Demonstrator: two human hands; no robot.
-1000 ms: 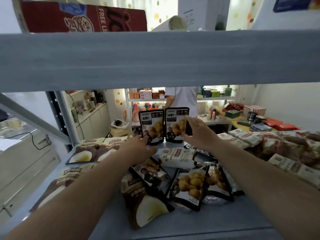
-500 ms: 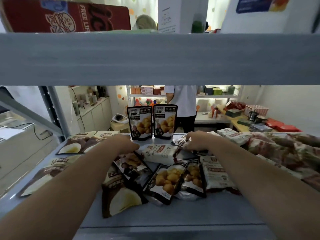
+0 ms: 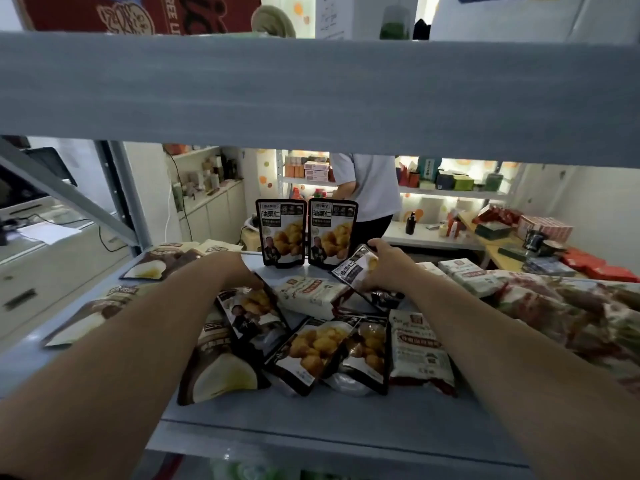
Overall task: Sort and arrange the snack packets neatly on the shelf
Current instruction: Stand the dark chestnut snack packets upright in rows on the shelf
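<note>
Whereas it had been down at shelf level half a second before, head view showed the right hand with fingers curled round a third chestnut packet. The packet was raised and tilted, just right of the two standing packets at frame centre.

Left hand had reached a flat chestnut packet on the shelf. Its fingers were hidden, so the grip could not be told.

Judged: the standing row was being extended.
</note>
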